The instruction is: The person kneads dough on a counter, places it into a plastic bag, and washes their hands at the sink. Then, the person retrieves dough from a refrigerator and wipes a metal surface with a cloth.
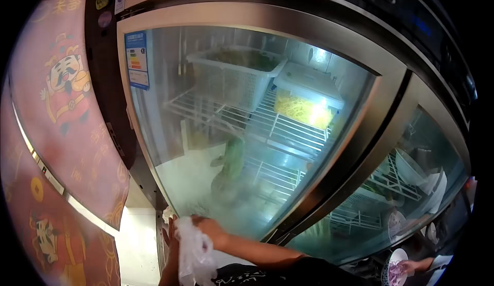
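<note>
A crumpled, whitish translucent plastic bag hangs at the bottom centre, in front of the lower edge of a glass fridge door. My right hand reaches in from the right, its fingers curled at the top of the bag. To the bag's left is my left hand, close to the door's lower left corner; the bag and the dim light hide most of its fingers. The fogged glass door is in front of both hands. Behind it, a long green vegetable shows blurrily below the shelf.
On the wire shelf are a white basket of greens and a lidded box of yellow strips. A second glass door is at right. Another person's hand touches a bowl of purple shreds. Printed red curtains hang left.
</note>
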`<state>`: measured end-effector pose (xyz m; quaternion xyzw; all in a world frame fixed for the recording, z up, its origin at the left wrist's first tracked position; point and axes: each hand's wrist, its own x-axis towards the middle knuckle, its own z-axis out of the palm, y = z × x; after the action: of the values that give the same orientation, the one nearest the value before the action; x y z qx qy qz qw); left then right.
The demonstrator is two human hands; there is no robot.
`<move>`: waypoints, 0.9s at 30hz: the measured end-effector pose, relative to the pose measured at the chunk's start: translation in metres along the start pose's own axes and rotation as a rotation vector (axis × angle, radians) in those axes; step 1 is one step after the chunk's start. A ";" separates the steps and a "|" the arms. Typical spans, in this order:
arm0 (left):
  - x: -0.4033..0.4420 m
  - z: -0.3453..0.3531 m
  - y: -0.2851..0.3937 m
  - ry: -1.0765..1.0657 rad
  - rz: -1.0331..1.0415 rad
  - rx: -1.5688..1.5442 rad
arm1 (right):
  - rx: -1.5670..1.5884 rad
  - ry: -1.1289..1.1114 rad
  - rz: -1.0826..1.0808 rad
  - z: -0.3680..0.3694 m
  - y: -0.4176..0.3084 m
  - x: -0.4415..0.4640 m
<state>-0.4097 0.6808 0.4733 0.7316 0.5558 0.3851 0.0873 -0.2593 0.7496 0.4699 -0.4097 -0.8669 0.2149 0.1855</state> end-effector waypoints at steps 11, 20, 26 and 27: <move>0.059 0.007 -0.104 0.031 -0.425 -0.128 | 0.074 -0.440 -0.405 0.049 -0.063 0.144; -0.002 -0.091 -0.262 0.332 -0.688 0.160 | 0.212 -0.624 -0.735 0.043 -0.140 0.244; -0.073 -0.178 -0.369 0.508 -0.795 0.049 | 0.188 -0.608 -0.780 0.060 -0.248 0.356; -0.074 -0.197 -0.379 0.636 -0.775 -0.237 | 0.134 -0.665 -0.695 0.067 -0.273 0.384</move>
<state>-0.8288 0.6956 0.3634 0.3039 0.7375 0.5883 0.1326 -0.6933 0.8825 0.6127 0.0078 -0.9491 0.3146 -0.0147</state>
